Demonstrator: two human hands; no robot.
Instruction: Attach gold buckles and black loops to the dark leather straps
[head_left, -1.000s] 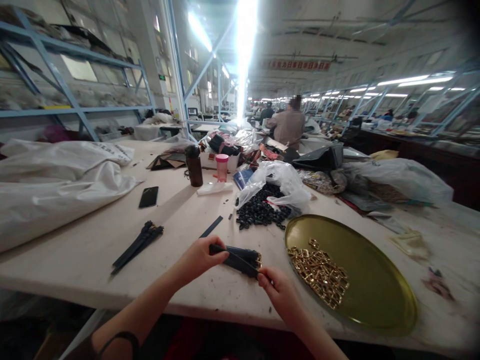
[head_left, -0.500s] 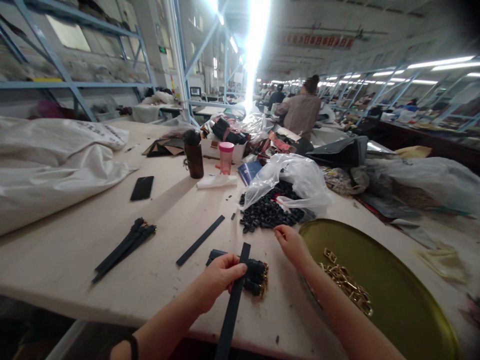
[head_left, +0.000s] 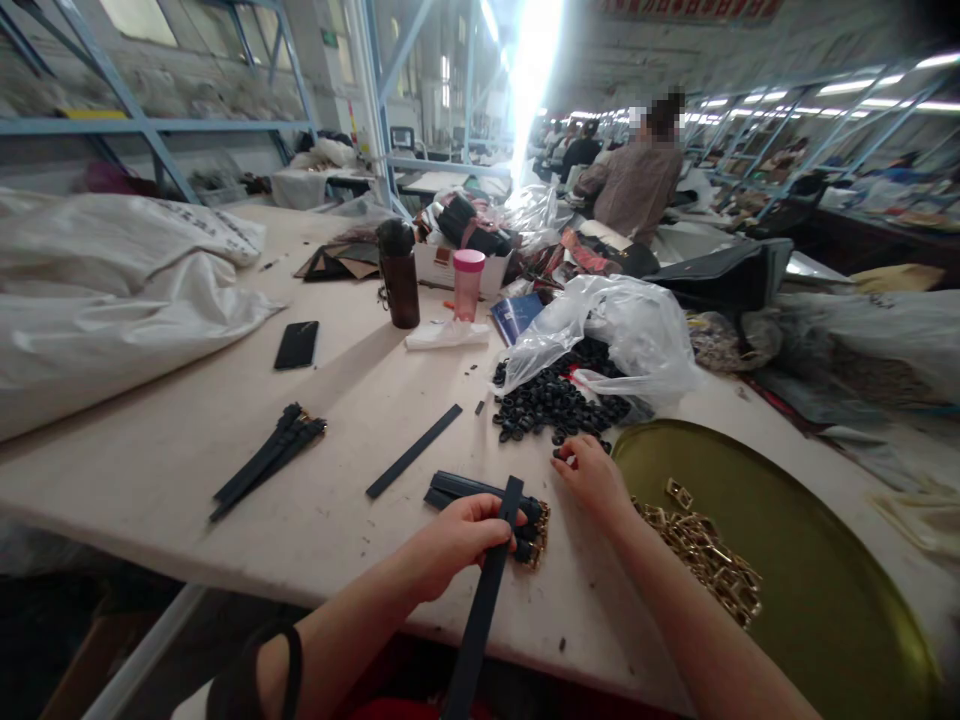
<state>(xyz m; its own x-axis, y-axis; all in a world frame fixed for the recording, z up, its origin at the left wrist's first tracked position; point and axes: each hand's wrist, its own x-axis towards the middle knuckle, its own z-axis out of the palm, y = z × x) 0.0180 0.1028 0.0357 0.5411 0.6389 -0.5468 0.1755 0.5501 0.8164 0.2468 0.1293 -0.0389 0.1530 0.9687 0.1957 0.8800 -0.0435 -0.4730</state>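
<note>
My left hand [head_left: 466, 535] pinches a flat black strap [head_left: 480, 615] near its upper end; the strap slants down toward the table's front edge. Beneath that hand lies a bundle of black straps [head_left: 459, 484] with gold buckles [head_left: 537, 548], partly covered by my fingers. My right hand [head_left: 596, 480] is closed at the near edge of a heap of small black loops [head_left: 536, 408], a dark loop [head_left: 559, 454] at its fingertips. One loose black strap [head_left: 415, 450] rests farther left. Another buckled strap bundle [head_left: 262, 465] lies beyond it.
A round gold-coloured tray [head_left: 832, 600] with many gold buckles [head_left: 712, 565] stands at right. Behind the loops sits a clear plastic bag [head_left: 645, 340]. Farther back are a brown bottle [head_left: 399, 280], a pink cup [head_left: 467, 290] and a phone [head_left: 296, 345]. A person [head_left: 637, 185] stands beyond.
The camera view has shifted, so the table things appear higher and farther right. My right hand's fingers have come together on a dark loop beside the heap. My left hand keeps the strap.
</note>
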